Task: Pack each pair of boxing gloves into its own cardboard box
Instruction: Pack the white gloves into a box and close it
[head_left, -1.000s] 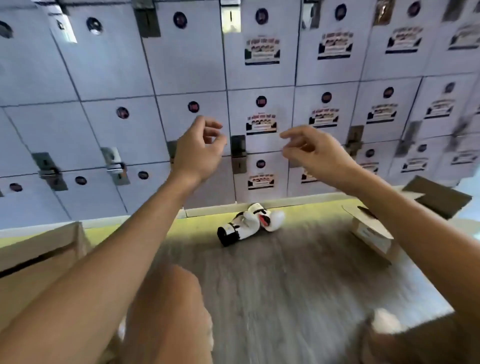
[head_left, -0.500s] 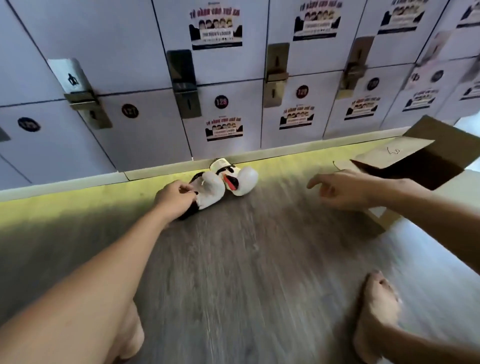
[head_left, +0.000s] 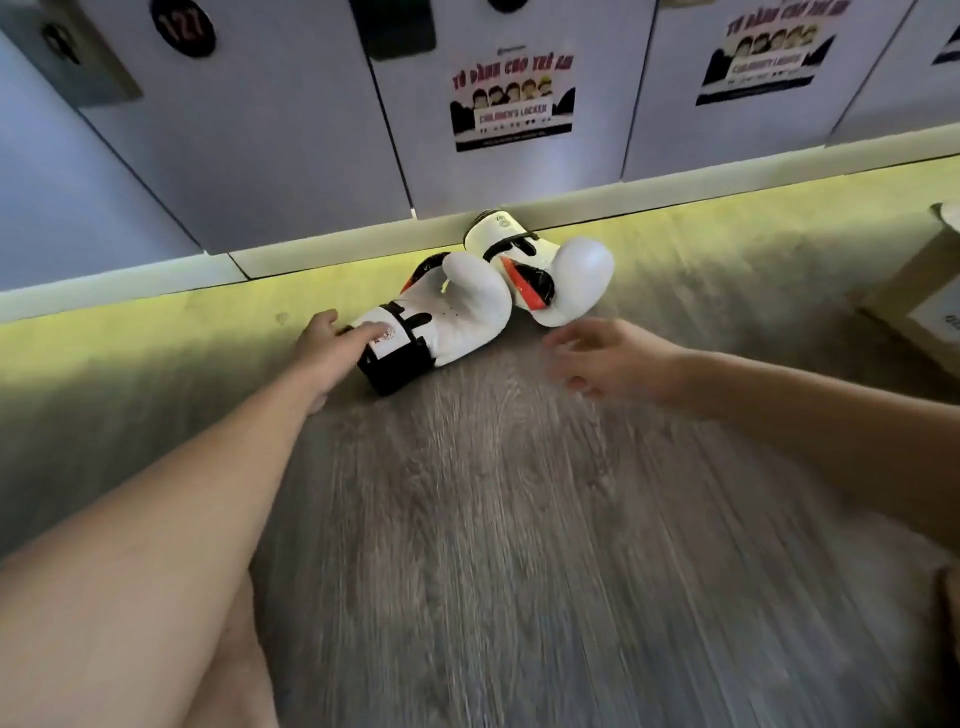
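Observation:
Two white boxing gloves with black cuffs and orange-black trim lie on the wood floor against the base of the lockers. The near glove (head_left: 457, 312) lies with its cuff toward me; the far glove (head_left: 566, 275) leans against the plinth. My left hand (head_left: 332, 348) grips the near glove's cuff, thumb on top of the white band. My right hand (head_left: 608, 358) hovers just in front of the far glove with fingers spread, holding nothing. A cardboard box (head_left: 919, 301) shows at the right edge, mostly cut off.
White locker doors (head_left: 270, 130) with stickers and number discs fill the back, above a pale plinth (head_left: 156, 280). Grey wood floor (head_left: 493, 519) stretches toward me. My bare knee (head_left: 228, 665) is at the bottom left.
The view has closed in on the gloves. My left hand has taken hold of the near glove's cuff. My right hand has moved left from the box toward the far glove.

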